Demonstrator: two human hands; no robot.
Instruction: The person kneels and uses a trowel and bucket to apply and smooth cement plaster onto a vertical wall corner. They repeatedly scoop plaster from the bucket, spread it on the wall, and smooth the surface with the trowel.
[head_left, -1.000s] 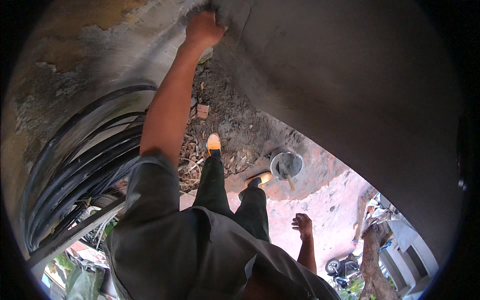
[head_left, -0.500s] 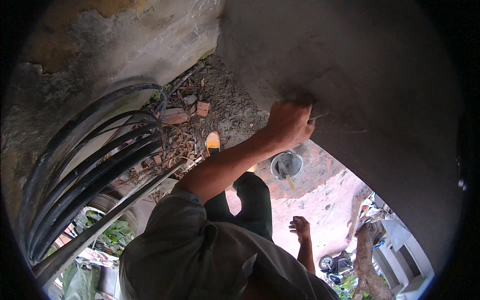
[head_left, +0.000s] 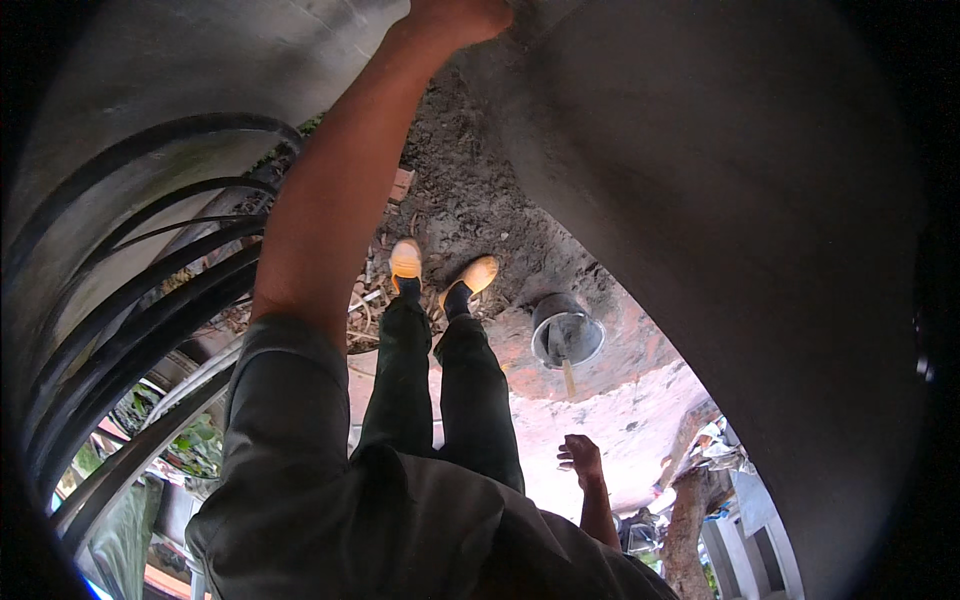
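My left arm stretches far up, and my left hand is closed against the grey plastered wall near the corner, at the top edge of the view. Whatever its fingers hold, if anything, is hidden. Lower down, my right hand hangs free with its fingers loosely apart and nothing in them. Beyond it on the ground stands a metal bucket with grey mortar inside. A tool with a light wooden handle leans out over the bucket's rim.
Thick black pipes curve along the left wall, beside a long pole. Brick pieces and rubble lie by the muddy corner near my yellow-orange shoes. A tree trunk stands at lower right.
My left hand has moved up and left along the wall toward the corner. My feet and body have shifted in view; both shoes now show. The right hand still hangs open.
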